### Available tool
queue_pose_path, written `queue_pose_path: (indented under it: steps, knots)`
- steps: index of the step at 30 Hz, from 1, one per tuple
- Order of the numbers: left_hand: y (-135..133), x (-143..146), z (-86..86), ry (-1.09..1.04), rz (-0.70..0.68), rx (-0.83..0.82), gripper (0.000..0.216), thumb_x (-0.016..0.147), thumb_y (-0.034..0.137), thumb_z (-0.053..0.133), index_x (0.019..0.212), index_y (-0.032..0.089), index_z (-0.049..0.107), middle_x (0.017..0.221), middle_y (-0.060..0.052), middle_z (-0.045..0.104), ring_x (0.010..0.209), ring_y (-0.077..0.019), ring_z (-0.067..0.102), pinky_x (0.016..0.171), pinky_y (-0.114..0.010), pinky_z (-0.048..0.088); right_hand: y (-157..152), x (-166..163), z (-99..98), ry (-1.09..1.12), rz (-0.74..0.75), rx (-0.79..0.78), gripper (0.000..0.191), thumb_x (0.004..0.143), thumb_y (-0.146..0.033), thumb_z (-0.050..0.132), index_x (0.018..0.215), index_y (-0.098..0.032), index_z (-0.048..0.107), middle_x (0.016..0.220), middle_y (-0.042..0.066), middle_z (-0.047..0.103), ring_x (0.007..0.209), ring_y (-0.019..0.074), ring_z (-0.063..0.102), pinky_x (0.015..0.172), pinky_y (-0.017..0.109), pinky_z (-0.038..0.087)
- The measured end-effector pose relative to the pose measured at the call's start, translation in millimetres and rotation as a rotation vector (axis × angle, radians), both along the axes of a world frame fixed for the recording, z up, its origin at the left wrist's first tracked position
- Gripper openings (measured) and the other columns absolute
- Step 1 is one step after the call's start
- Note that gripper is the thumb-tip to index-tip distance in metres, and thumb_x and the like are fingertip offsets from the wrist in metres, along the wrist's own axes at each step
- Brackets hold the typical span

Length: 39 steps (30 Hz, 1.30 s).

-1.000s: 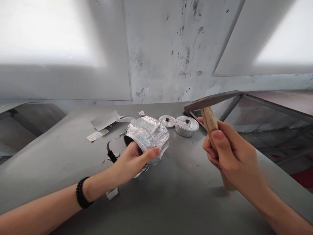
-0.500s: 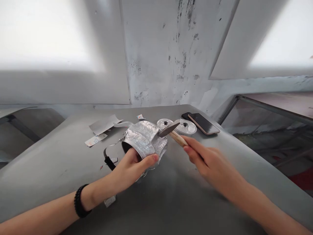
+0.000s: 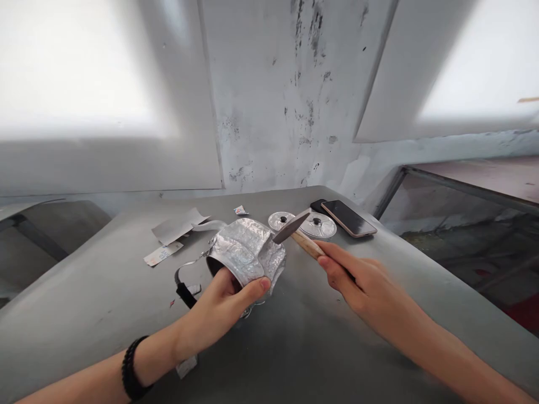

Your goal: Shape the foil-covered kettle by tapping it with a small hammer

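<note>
My left hand (image 3: 223,306) grips a dented, crumpled aluminium kettle (image 3: 246,252) lying on its side on the grey metal table (image 3: 295,348), thumb inside its open mouth and fingers over its side. The kettle's thin handle with a black grip (image 3: 185,292) sticks out to the left. My right hand (image 3: 357,280) is closed round the wooden handle of a hammer (image 3: 301,233). The hammer's metal head (image 3: 290,226) rests against or just above the kettle's right side.
Two small aluminium lids with black knobs (image 3: 320,224) sit behind the hammer. A phone (image 3: 348,217) lies at the table's far right corner. Paper scraps (image 3: 177,224) lie at the back left. A foil scrap (image 3: 185,366) lies by my left wrist. A glass-topped frame (image 3: 463,185) stands right.
A second ago the hammer was raised high on the right. My right hand has swung it down onto the kettle's right side, where it stays. My left hand keeps its hold.
</note>
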<state>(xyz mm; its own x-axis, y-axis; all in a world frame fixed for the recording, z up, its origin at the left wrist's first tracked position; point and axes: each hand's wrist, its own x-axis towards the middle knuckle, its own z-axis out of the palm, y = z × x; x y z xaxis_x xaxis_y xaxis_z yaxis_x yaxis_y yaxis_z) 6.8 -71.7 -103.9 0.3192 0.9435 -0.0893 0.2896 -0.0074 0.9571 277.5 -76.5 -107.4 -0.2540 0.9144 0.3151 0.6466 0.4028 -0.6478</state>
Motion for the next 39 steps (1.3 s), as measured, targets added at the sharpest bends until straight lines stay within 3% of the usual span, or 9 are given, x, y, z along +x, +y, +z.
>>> queue_pose_path:
  steps: [4, 6, 9, 12, 19, 25, 30, 35, 39]
  knots:
    - [-0.4, 1.5, 1.2, -0.030, 0.017, 0.014, 0.044, 0.094, 0.059, 0.067, 0.113, 0.020, 0.067, 0.104, -0.007, 0.070, 0.100, -0.0223, 0.062, 0.083, -0.029, 0.053, -2.9, 1.7, 1.7, 0.151, -0.093, 0.003, 0.039, 0.111, -0.053, 0.038, 0.129, -0.028, 0.063, 0.063, -0.006, 0.044, 0.048, 0.0150, 0.040, 0.047, 0.028, 0.033]
    - [-0.1, 2.0, 1.5, -0.060, 0.023, 0.026, 0.040, 0.094, 0.057, 0.068, 0.111, 0.020, 0.067, 0.109, -0.007, 0.069, 0.102, -0.0217, 0.062, 0.085, -0.028, 0.053, -2.3, 1.2, 1.3, 0.062, -0.065, 0.009, 0.037, 0.110, -0.051, 0.040, 0.124, -0.027, 0.065, 0.061, -0.006, 0.046, 0.048, 0.0153, 0.043, 0.049, 0.029, 0.033]
    - [1.0, 0.9, 0.7, -0.042, 0.011, 0.012, 0.042, 0.093, 0.060, 0.068, 0.094, 0.019, 0.067, 0.090, -0.006, 0.067, 0.088, -0.0203, 0.062, 0.069, -0.026, 0.051, -0.9, 0.9, 0.6, -0.058, 0.003, -0.020, 0.036, 0.110, -0.050, 0.039, 0.121, -0.028, 0.066, 0.059, -0.006, 0.048, 0.049, 0.0161, 0.044, 0.051, 0.030, 0.031]
    - [2.0, -1.4, -0.2, -0.021, -0.001, 0.012, 0.045, 0.092, 0.063, 0.068, 0.083, 0.019, 0.063, 0.073, -0.002, 0.060, 0.075, -0.0182, 0.058, 0.060, -0.025, 0.046, -2.7, 2.1, 0.3, 0.054, -0.038, -0.063, 0.040, 0.111, -0.054, 0.035, 0.124, -0.029, 0.063, 0.061, -0.006, 0.045, 0.047, 0.0160, 0.040, 0.047, 0.030, 0.029]
    - [2.8, -0.9, 0.5, -0.005, 0.026, 0.029, 0.045, 0.091, 0.064, 0.068, 0.083, 0.020, 0.064, 0.067, 0.000, 0.056, 0.069, -0.0170, 0.057, 0.058, -0.025, 0.048, -1.5, -3.6, -2.6, -0.124, 0.014, 0.020, 0.035, 0.111, -0.047, 0.038, 0.118, -0.028, 0.067, 0.057, -0.005, 0.051, 0.047, 0.0169, 0.047, 0.049, 0.030, 0.029]
    - [2.5, -0.7, 0.6, 0.003, 0.032, 0.006, 0.044, 0.089, 0.064, 0.070, 0.083, 0.021, 0.066, 0.065, 0.000, 0.057, 0.074, -0.0209, 0.061, 0.064, -0.029, 0.051, -3.0, -2.0, -2.2, -0.023, -0.079, 0.027, 0.040, 0.112, -0.049, 0.034, 0.127, -0.027, 0.064, 0.058, -0.006, 0.049, 0.046, 0.0170, 0.048, 0.047, 0.029, 0.033]
    - [2.2, 0.8, 3.7, -0.009, 0.053, 0.019, 0.044, 0.092, 0.063, 0.067, 0.096, 0.020, 0.066, 0.084, -0.005, 0.066, 0.089, -0.0235, 0.063, 0.074, -0.031, 0.053, -2.1, -2.4, -0.4, -0.180, 0.043, 0.074, 0.039, 0.113, -0.046, 0.036, 0.127, -0.029, 0.067, 0.057, -0.005, 0.053, 0.046, 0.0175, 0.051, 0.048, 0.029, 0.033]
    - [4.0, -0.8, 4.3, -0.009, 0.032, 0.069, 0.040, 0.095, 0.060, 0.066, 0.095, 0.020, 0.066, 0.092, -0.006, 0.068, 0.096, -0.0236, 0.062, 0.079, -0.030, 0.053, -5.3, -0.5, 2.5, -0.042, -0.105, 0.087, 0.041, 0.113, -0.049, 0.036, 0.134, -0.030, 0.064, 0.058, -0.006, 0.053, 0.045, 0.0161, 0.049, 0.046, 0.028, 0.035]
    - [6.7, -2.7, 2.7, 0.013, 0.058, 0.091, 0.039, 0.094, 0.058, 0.067, 0.096, 0.020, 0.068, 0.092, -0.006, 0.068, 0.090, -0.0218, 0.061, 0.077, -0.029, 0.052, -3.8, -1.2, -2.3, -0.186, -0.018, 0.073, 0.041, 0.112, -0.049, 0.037, 0.132, -0.029, 0.066, 0.064, -0.003, 0.063, 0.051, 0.0183, 0.058, 0.049, 0.029, 0.037]
